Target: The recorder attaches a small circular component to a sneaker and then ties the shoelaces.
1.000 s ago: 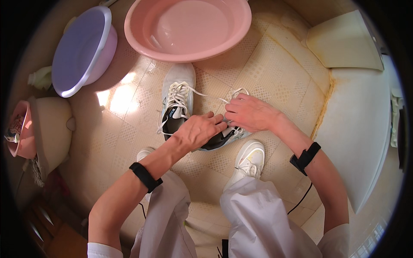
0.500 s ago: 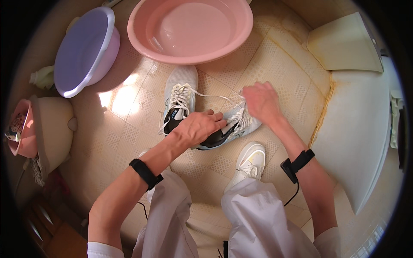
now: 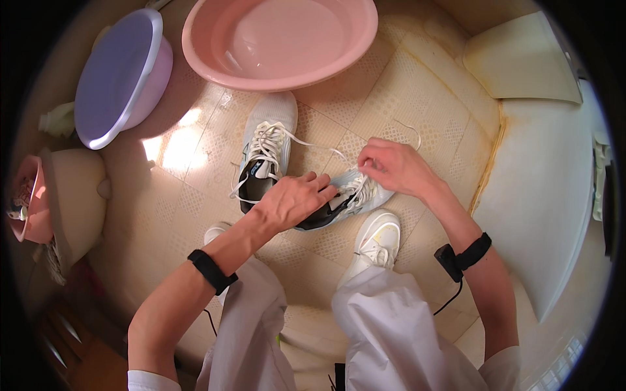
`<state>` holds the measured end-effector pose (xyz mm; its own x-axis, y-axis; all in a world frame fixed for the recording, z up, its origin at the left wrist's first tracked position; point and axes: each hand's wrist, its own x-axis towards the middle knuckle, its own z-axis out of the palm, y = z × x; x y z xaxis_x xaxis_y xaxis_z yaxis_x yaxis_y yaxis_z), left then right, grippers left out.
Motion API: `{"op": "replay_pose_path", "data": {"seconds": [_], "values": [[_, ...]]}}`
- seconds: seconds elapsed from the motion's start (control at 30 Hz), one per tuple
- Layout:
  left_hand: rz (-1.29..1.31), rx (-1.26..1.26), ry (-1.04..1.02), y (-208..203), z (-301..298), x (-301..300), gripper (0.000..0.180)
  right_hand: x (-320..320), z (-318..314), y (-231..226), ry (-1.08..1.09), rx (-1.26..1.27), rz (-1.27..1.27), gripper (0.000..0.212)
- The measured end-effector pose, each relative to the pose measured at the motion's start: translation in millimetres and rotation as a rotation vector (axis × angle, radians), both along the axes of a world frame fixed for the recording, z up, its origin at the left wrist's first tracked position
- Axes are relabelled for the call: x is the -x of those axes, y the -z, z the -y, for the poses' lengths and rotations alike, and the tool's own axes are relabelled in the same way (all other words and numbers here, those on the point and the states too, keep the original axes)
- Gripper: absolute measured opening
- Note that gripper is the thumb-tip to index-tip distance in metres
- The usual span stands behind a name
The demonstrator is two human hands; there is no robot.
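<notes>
Fingers of the right hand (image 3: 391, 168) bunch at the white laces (image 3: 362, 190) of an angled sneaker (image 3: 340, 203), any grip on a strand too fine to tell, while the left hand (image 3: 291, 201) lies across its opening, fingers loosely bent, their hold hidden. Laces run threaded through this shoe and its mate (image 3: 266, 146), loose ends trailing untied, so the lace work looks unfinished. Both hands angle inward, backs up, over the pair mid-way on the tiled floor (image 3: 365, 117), well in from its right edge.
</notes>
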<state>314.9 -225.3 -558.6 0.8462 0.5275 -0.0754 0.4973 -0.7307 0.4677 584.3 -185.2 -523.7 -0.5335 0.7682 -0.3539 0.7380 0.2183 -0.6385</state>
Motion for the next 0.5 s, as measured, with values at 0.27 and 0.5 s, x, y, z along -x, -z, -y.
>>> {"op": "replay_pose_path", "data": {"seconds": [0.27, 0.5], "values": [[0.007, -0.039, -0.122, 10, -3, -12, 0.011, 15, 9, 10, -0.240, 0.005, 0.053, 0.012], [-0.019, -0.051, -0.119, 11, -3, -15, 0.017, 14, 3, 12, -0.309, -0.028, 0.086, 0.018]]}}
